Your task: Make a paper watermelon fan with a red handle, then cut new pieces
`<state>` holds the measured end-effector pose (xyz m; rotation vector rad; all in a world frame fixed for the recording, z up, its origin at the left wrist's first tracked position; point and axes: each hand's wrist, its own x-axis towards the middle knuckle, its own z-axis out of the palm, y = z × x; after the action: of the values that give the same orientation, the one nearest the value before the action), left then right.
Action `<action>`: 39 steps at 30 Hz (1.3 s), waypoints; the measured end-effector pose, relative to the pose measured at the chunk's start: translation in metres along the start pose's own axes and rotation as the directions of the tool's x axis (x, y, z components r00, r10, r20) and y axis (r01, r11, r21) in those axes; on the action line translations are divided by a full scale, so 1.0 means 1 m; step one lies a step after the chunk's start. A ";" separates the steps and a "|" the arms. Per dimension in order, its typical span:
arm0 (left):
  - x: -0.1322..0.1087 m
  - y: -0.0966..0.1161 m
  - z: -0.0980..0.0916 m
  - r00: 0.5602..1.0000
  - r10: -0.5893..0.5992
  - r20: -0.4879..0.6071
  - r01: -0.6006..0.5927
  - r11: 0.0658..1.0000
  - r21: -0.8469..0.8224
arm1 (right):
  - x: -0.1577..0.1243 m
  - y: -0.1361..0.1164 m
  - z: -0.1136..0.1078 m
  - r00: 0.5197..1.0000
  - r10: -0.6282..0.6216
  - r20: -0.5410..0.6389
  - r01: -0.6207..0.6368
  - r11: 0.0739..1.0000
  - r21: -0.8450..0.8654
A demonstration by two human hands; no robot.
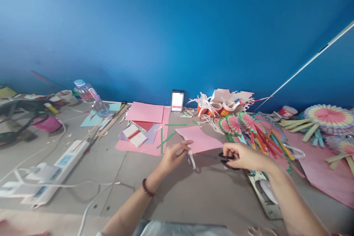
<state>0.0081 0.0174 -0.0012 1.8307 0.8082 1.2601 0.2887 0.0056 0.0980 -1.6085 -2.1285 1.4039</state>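
Note:
My left hand (pixel 174 156) is closed, with thumb and fingers pinching the left edge of a pink paper sheet (pixel 203 140). A curled white strip (pixel 193 162) hangs below those fingertips; whether it is attached to the sheet I cannot tell. In my right hand (pixel 245 156) are black-handled scissors (pixel 225 164), fingers through the loops. Their thin blades point left, close under the sheet's lower edge, and are hard to make out. Green paper strips (pixel 162 141) lie left of the sheet, partly over another pink sheet.
Pleated paper rosettes (pixel 329 116) and a phone (pixel 271 212) lie to the right. Paper cups (pixel 227 108) with white strips stand against the blue wall. Leftward are thin wooden sticks (pixel 112 121), a plastic bottle (pixel 98 105) and a power strip (pixel 68 166) with trailing cables.

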 end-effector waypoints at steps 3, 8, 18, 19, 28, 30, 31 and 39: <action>-0.001 -0.001 0.001 1.000 -0.002 0.011 0.001 1.000 0.004 | 0.002 -0.001 -0.001 0.999 0.011 0.035 -0.011 1.000 0.009; -0.001 0.004 0.001 0.999 -0.016 0.033 0.016 1.000 0.004 | 0.009 -0.005 -0.001 0.999 -0.005 0.040 0.005 1.000 -0.008; -0.002 0.007 0.002 0.997 -0.053 0.062 0.054 0.998 -0.019 | 0.014 -0.013 -0.005 0.999 -0.009 0.050 0.011 0.999 -0.041; -0.002 0.008 0.002 0.996 -0.051 0.068 0.052 0.999 -0.013 | 0.014 -0.014 -0.006 0.999 -0.011 0.050 0.013 0.999 -0.044; -0.003 0.006 0.001 0.996 -0.035 0.088 0.036 0.999 -0.012 | 0.018 -0.015 -0.009 0.999 -0.030 0.045 0.035 0.992 -0.123; -0.003 0.006 0.002 0.996 -0.036 0.081 0.036 0.999 0.001 | 0.019 -0.015 -0.009 0.999 -0.040 0.022 0.043 0.985 -0.169; -0.003 0.006 0.002 0.996 -0.031 0.082 0.030 1.000 0.005 | 0.018 -0.015 -0.009 0.999 -0.045 0.011 0.046 0.981 -0.190; -0.001 0.006 0.000 0.995 0.015 0.098 -0.019 0.999 0.038 | 0.008 -0.036 -0.008 1.000 -0.004 0.025 0.010 0.967 -0.256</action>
<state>0.0086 0.0129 0.0032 1.9185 0.7703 1.1635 0.2650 0.0162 0.1255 -1.6727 -2.4115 1.1911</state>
